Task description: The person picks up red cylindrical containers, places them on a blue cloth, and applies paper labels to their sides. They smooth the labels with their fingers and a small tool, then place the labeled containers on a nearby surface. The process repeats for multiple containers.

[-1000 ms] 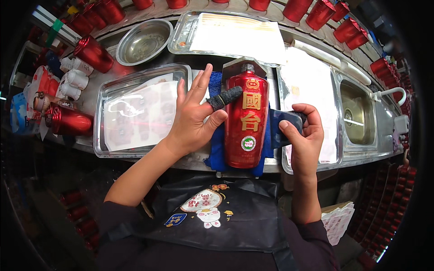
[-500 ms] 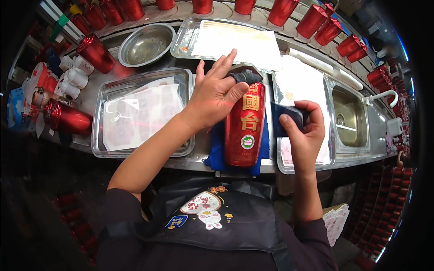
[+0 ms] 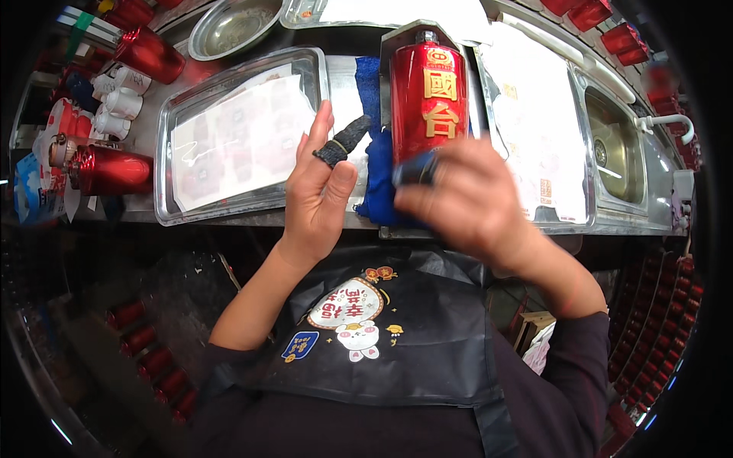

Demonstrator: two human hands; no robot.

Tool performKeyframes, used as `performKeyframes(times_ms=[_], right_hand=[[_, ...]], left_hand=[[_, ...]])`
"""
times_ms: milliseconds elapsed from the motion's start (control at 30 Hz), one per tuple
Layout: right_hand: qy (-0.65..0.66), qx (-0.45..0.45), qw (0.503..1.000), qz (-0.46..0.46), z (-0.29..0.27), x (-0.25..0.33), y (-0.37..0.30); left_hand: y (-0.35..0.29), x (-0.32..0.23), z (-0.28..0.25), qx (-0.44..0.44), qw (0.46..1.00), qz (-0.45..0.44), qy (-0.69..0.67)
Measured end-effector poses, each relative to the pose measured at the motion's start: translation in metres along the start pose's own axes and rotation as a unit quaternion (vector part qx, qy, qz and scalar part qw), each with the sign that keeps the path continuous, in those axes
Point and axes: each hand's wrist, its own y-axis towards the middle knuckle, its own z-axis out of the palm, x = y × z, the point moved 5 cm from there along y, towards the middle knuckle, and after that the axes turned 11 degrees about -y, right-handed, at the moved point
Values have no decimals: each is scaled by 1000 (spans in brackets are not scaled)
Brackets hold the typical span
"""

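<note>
Head view: the red bottle (image 3: 416, 103) lies face up over the blue cloth (image 3: 376, 179) on the desk (image 3: 347, 80), its neck pointing away from the person. The right hand (image 3: 469, 198) is placed over the lower body of the bottle, its fingers closed on a dark blue pad (image 3: 416, 169). Motion blur affects this hand; whether the pad touches the bottle cannot be determined. The left hand (image 3: 313, 183) holds nothing. Its fingers are apart, the index finger bearing a dark wrap (image 3: 347, 141), and it stands beside the bottle, clear of it. A clear tray (image 3: 324, 80) with printed sheets (image 3: 237, 137) is at the left.

Step in hand: apparently, pad work on the lower front face. Next move, as judged: apply the pad flat with even pressure; steady the bottle with the left hand if it shifts.
</note>
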Motion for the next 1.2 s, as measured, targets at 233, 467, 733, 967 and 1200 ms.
performKeyframes(times_ms=[233, 467, 733, 967, 1200], right_hand=[[21, -40, 981, 188, -23, -40, -7], [80, -55, 962, 256, -32, -9, -49], [349, -94, 733, 576, 0, -1, -92], [292, -79, 817, 492, -6, -7, -84], [342, -155, 724, 579, -13, -50, -85]], left_hand=[[0, -12, 32, -11, 980, -99, -174], [6, -8, 50, 39, 984, -102, -144], [-4, -2, 38, 79, 972, -163, -149], [-2, -15, 44, 89, 985, -42, 140], [3, -53, 54, 68, 979, 96, 164]])
